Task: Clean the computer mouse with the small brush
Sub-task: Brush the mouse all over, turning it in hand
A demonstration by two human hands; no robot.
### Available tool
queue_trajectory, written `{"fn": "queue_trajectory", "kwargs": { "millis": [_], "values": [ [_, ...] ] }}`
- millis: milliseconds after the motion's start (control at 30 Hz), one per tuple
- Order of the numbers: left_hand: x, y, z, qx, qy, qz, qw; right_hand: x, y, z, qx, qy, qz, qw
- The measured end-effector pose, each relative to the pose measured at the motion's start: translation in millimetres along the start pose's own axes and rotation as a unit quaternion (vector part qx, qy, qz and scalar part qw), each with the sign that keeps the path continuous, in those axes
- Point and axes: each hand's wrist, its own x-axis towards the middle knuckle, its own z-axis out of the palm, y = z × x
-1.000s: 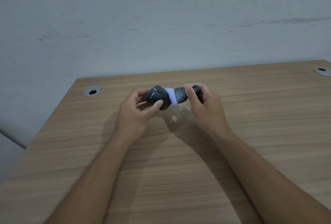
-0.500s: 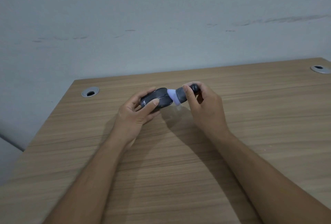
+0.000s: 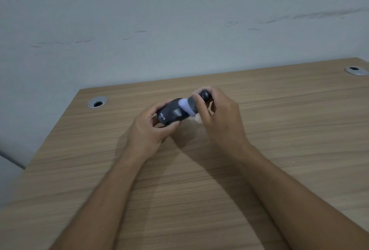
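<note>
Wooden desk (image 3: pixel 199 189) under a grey wall: the mouse (image 3: pixel 170 115) is held just above it, gripped by the left hand (image 3: pixel 149 130). The brush (image 3: pixel 191 105), pinched by the right hand (image 3: pixel 219 118), is pressed to its front. Brushing is judged underway; short strokes are called for next.

Wooden desk (image 3: pixel 199 199), two grey cable grommets (image 3: pixel 97 102) (image 3: pixel 357 70), pale scuffed wall (image 3: pixel 159 20).

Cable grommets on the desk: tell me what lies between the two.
In the head view, between the left grommet and right grommet, both hands hold the mouse and brush over bare desk.
</note>
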Motion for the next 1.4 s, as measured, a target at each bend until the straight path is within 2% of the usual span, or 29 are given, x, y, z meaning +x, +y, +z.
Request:
{"fn": "queue_trajectory", "kwargs": {
  "millis": [100,200,267,367,433,600,700,833,933,1000,1100,1267,1400],
  "values": [
    [0.8,-0.2,0.7,0.022,0.006,0.0,1.0,3.3,2.0,-5.0,0.015,0.031,0.014,0.999],
    [1.4,1.8,3.7,0.052,0.007,0.004,0.999,-3.2,-6.6,0.6,0.039,-0.023,-0.056,0.997],
    [-0.2,3.1,4.4,0.092,0.007,0.009,0.996,-5.1,-7.6,5.0,0.027,-0.057,-0.066,0.996],
    [-0.5,4.5,3.4,0.092,0.016,0.012,0.996,1.0,-2.4,4.2,-0.025,-0.012,-0.016,0.999],
    [-1.2,8.3,4.7,0.085,0.017,0.013,0.996,3.5,-1.6,0.6,-0.022,0.01,-0.009,1.0],
    [-2.7,10.6,8.2,0.18,0.016,0.054,0.982,-7.1,-11.4,6.7,0.04,-0.079,-0.095,0.992],
    [-3.3,8.3,5.4,0.184,0.017,0.041,0.982,-5.2,-9.2,10.1,0.021,-0.059,-0.073,0.995],
    [-2.2,6.7,4.1,0.047,0.024,-0.03,0.998,5.5,7.0,1.6,-0.032,0.005,0.0,0.999],
    [-1.2,3.4,5.1,-0.067,0.001,-0.099,0.993,6.5,15.7,-3.1,-0.012,0.015,0.04,0.999],
    [0.1,2.8,6.4,-0.168,-0.022,-0.126,0.977,5.6,15.3,-3.7,0.004,0.025,0.035,0.999],
    [3.4,3.6,3.7,-0.318,-0.026,-0.163,0.934,3.9,10.5,-2.9,0.029,0.032,0.0,0.999],
    [7.3,9.3,-3.2,-0.353,-0.051,-0.209,0.91,-5.2,-0.8,2.9,0.066,-0.043,-0.093,0.993],
    [8.7,8.8,-6.8,-0.353,-0.046,-0.236,0.904,-10.0,-1.6,7.1,0.072,-0.072,-0.113,0.988]
  ]
}}
